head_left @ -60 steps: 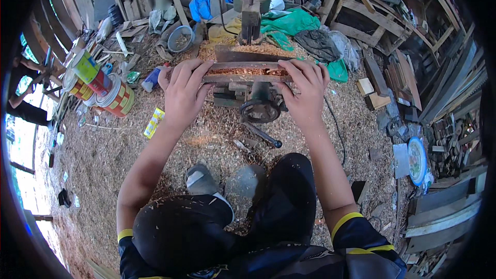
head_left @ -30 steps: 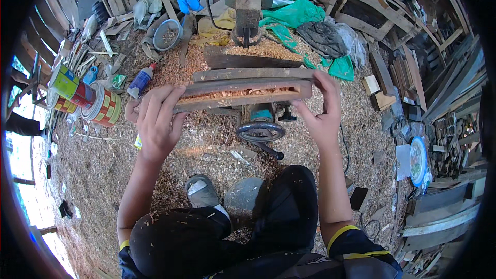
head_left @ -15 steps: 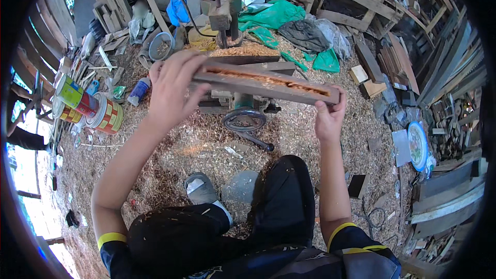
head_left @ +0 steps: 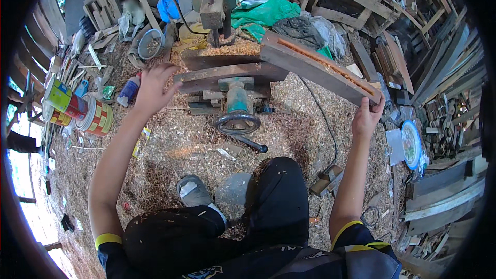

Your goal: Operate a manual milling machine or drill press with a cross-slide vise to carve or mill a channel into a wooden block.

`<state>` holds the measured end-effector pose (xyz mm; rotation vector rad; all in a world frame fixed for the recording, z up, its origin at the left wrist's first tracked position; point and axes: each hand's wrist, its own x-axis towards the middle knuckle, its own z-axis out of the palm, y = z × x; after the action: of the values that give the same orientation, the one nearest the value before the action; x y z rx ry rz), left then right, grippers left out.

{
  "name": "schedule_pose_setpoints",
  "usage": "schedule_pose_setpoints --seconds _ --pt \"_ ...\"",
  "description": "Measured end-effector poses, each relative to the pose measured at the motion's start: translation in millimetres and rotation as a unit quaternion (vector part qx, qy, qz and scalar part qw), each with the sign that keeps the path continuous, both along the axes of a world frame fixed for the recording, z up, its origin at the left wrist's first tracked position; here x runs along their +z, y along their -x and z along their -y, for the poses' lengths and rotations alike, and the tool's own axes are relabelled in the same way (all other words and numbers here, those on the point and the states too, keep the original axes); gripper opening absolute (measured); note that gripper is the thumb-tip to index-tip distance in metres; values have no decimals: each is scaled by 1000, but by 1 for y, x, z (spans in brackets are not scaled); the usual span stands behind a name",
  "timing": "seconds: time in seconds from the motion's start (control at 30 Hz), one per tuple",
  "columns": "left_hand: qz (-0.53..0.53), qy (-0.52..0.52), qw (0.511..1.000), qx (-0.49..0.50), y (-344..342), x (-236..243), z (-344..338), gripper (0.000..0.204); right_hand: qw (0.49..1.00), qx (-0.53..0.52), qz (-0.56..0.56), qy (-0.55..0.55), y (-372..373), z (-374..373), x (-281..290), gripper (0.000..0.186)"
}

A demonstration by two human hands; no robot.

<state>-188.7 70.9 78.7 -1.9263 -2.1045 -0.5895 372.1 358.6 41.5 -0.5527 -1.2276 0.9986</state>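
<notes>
My right hand (head_left: 368,114) grips the near right end of a dark wooden beam (head_left: 316,75), which slants up and away to the left. A long narrow slot, with light wood chips inside, is cut along the beam's upper face. My left hand (head_left: 156,87) holds nothing, its fingers apart, beside the left end of a second wooden piece (head_left: 232,75) on the machine's table. Above that piece hangs the head of a green drilling machine (head_left: 211,5). A round handwheel (head_left: 237,123) with a lever sits below the table.
Wood shavings cover the floor (head_left: 170,175). Paint cans (head_left: 95,116), a blue bottle (head_left: 129,90) and a bucket (head_left: 151,44) stand at left. Green sheeting (head_left: 268,13) lies behind the machine. Stacked boards (head_left: 439,186) line the right side, near a blue-rimmed round tray (head_left: 411,144).
My left hand has let go of the slotted beam and moved lower left. My right hand has carried the beam to the right, uncovering the piece on the machine's table.
</notes>
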Motion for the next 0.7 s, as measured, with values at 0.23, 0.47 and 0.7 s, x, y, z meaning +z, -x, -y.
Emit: schedule_pose_setpoints --seconds 0.23,0.47,0.7 --pt "-2 69 997 -23 -30 -6 -25 53 1000 15 17 6 -4 -24 -2 64" --pt "82 120 988 -59 -3 -2 -41 48 999 29 28 8 -12 -46 3 56" --pt "70 115 988 -79 7 1 -44 50 998 32 43 43 -16 -64 -1 57"
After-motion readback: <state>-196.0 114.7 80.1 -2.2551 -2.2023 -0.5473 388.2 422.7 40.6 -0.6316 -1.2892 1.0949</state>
